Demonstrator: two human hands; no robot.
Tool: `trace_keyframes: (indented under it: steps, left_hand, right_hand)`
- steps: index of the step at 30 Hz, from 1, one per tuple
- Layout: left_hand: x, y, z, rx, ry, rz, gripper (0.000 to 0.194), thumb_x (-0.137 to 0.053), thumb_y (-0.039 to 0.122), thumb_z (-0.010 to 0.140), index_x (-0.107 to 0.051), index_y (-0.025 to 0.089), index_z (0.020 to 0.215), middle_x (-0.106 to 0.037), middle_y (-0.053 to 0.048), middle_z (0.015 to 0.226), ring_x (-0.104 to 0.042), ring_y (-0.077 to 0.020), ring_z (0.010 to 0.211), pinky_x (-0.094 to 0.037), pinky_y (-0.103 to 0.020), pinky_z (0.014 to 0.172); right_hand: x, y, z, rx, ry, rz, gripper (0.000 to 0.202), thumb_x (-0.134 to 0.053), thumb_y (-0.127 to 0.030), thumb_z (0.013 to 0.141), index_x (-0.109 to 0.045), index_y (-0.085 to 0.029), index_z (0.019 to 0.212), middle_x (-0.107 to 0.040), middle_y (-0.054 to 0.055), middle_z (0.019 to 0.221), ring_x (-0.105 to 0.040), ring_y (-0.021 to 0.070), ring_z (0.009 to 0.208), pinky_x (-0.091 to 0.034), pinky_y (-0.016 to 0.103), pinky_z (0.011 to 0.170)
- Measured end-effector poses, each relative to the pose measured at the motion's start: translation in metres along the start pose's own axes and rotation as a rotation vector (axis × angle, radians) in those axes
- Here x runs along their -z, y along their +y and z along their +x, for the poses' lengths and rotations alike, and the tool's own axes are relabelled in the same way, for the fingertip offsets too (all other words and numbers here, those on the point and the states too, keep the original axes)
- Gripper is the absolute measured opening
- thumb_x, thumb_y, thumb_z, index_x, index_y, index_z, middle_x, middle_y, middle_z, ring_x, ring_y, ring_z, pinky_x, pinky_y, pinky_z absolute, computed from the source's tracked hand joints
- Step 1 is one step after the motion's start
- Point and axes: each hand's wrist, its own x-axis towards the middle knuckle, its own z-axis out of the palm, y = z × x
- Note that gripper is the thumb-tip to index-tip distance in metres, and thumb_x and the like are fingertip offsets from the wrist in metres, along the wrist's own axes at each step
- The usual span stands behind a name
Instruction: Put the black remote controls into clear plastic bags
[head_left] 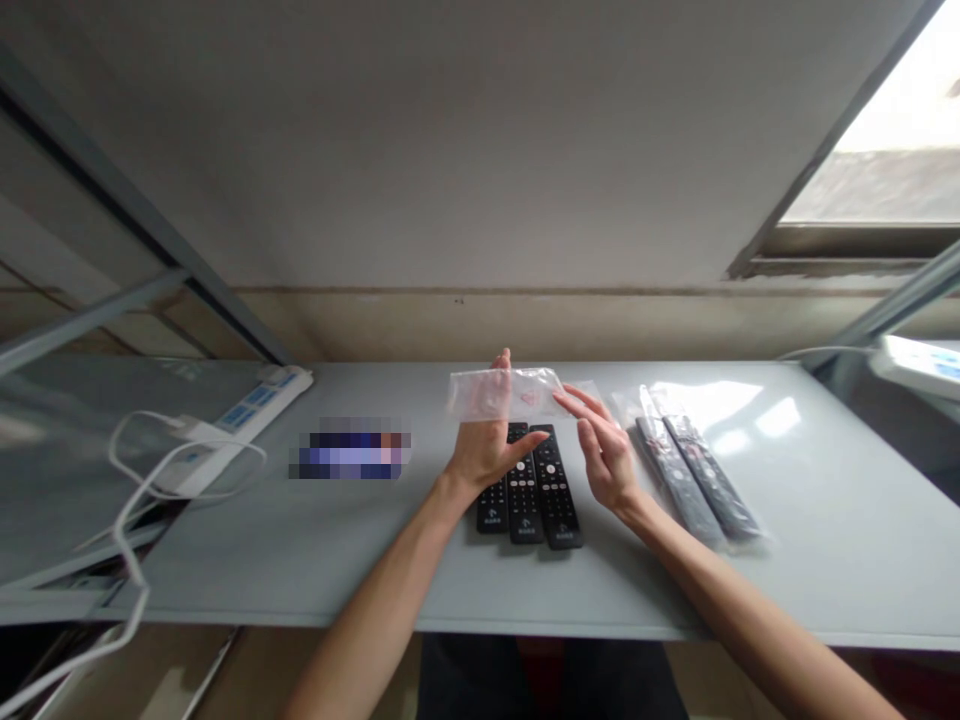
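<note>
A clear plastic bag [480, 392] with a small red printed mark is stretched sideways above the table. My left hand [484, 440] is upright with its fingers extended behind the bag, seen through the film; its thumb points right. At the bag's right end, my right hand [606, 450] touches the film with outstretched fingertips, its thumb apart. Below lie three black remote controls side by side: a left remote [493, 505], partly hidden by my left hand, a middle remote [524, 500] and a right remote [557, 495].
Two remotes in clear bags [697, 480] lie right of my right forearm. A pixelated dark-blue item [349, 455] is on the left. Beyond it is a white power strip [232, 430] with a looping white cable [139, 560]. Another white strip [919, 365] is mounted far right. A wall backs the grey table [840, 560].
</note>
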Motion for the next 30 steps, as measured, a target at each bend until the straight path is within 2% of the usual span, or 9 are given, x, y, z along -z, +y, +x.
trace_keyframes:
  steps: [3, 6, 10, 14, 16, 22, 25, 28, 30]
  left_hand:
    - [-0.002, 0.004, -0.003, -0.078, 0.019, -0.015, 0.096, -0.037, 0.079, 0.102, -0.006, 0.025, 0.175, -0.036, -0.018, 0.174, -0.035, -0.0347, 0.162, -0.029, -0.053, 0.132]
    - [-0.003, 0.009, -0.006, -0.16, 0.071, -0.003, 0.076, -0.038, 0.049, 0.113, 0.003, 0.028, 0.174, -0.034, -0.017, 0.175, -0.035, -0.0307, 0.163, -0.027, -0.056, 0.133]
    - [0.008, 0.007, -0.005, -0.221, 0.078, 0.081, 0.071, -0.036, 0.02, 0.111, -0.006, 0.031, 0.174, -0.042, -0.013, 0.172, -0.039, -0.0269, 0.161, -0.028, -0.053, 0.133]
    - [0.029, -0.007, -0.002, -0.139, 0.4, 0.176, 0.065, -0.035, 0.01, 0.108, -0.027, 0.029, 0.169, -0.048, -0.011, 0.168, -0.038, -0.0276, 0.161, -0.028, -0.055, 0.132]
    - [0.032, -0.012, 0.0, -0.134, 0.463, 0.226, 0.059, -0.036, 0.008, 0.107, -0.038, 0.026, 0.163, -0.051, -0.014, 0.165, -0.039, -0.0278, 0.16, -0.03, -0.056, 0.132]
    - [0.012, -0.008, 0.005, -0.183, 0.222, 0.315, 0.04, -0.045, -0.003, 0.095, -0.064, 0.017, 0.124, -0.068, -0.015, 0.134, -0.055, -0.0293, 0.145, -0.043, -0.05, 0.124]
    - [0.006, -0.005, 0.004, -0.12, 0.117, 0.335, 0.043, -0.049, -0.005, 0.087, -0.065, 0.016, 0.121, -0.067, -0.016, 0.13, -0.061, -0.0312, 0.131, -0.051, -0.048, 0.115]
    - [0.005, -0.005, 0.003, -0.066, 0.033, 0.333, 0.046, -0.049, -0.006, 0.085, -0.064, 0.018, 0.122, -0.066, -0.015, 0.125, -0.062, -0.0314, 0.122, -0.053, -0.047, 0.109]
    - [0.004, -0.007, 0.003, -0.041, 0.0, 0.325, 0.046, -0.049, -0.005, 0.086, -0.062, 0.018, 0.123, -0.065, -0.014, 0.124, -0.061, -0.0309, 0.12, -0.053, -0.045, 0.108]
  right_hand:
    - [-0.006, 0.005, -0.002, 0.025, -0.157, -0.033, 0.047, -0.038, -0.041, 0.115, -0.061, -0.034, 0.155, -0.067, 0.005, 0.152, -0.052, 0.0288, 0.152, -0.044, 0.06, 0.123]
    - [-0.012, 0.008, -0.005, 0.054, -0.304, -0.048, 0.049, -0.035, -0.042, 0.115, -0.059, -0.032, 0.157, -0.063, 0.005, 0.157, -0.044, 0.0285, 0.158, -0.04, 0.061, 0.127]
    - [-0.012, 0.006, -0.004, 0.121, -0.435, -0.043, 0.051, -0.038, -0.045, 0.114, -0.056, -0.031, 0.16, -0.05, 0.006, 0.168, -0.035, 0.029, 0.162, -0.037, 0.06, 0.129]
    - [-0.008, 0.0, -0.001, 0.135, -0.42, -0.017, 0.053, -0.038, -0.035, 0.115, -0.043, -0.033, 0.167, -0.046, 0.008, 0.171, -0.039, 0.027, 0.16, -0.037, 0.057, 0.13]
    - [-0.007, -0.002, -0.004, 0.115, -0.422, 0.01, 0.057, -0.043, -0.033, 0.114, -0.035, -0.034, 0.171, -0.047, 0.01, 0.17, -0.043, 0.0271, 0.158, -0.039, 0.056, 0.129]
    - [-0.019, 0.004, -0.019, -0.036, -0.247, 0.141, 0.071, -0.06, -0.041, 0.108, -0.026, -0.034, 0.17, -0.054, 0.015, 0.161, -0.062, 0.0302, 0.136, -0.053, 0.053, 0.114]
    - [-0.021, 0.005, -0.018, -0.098, -0.144, 0.197, 0.068, -0.061, -0.039, 0.107, -0.03, -0.033, 0.167, -0.07, 0.01, 0.129, -0.071, 0.0228, 0.106, -0.06, 0.045, 0.099]
    - [-0.019, 0.003, -0.012, -0.104, -0.047, 0.245, 0.058, -0.058, -0.033, 0.108, -0.037, -0.031, 0.162, -0.069, 0.002, 0.098, -0.069, 0.0183, 0.088, -0.061, 0.037, 0.085]
    - [-0.017, 0.002, -0.008, -0.071, 0.029, 0.22, 0.047, -0.06, -0.028, 0.107, -0.048, -0.029, 0.152, -0.069, 0.001, 0.094, -0.069, 0.0174, 0.086, -0.06, 0.035, 0.082]
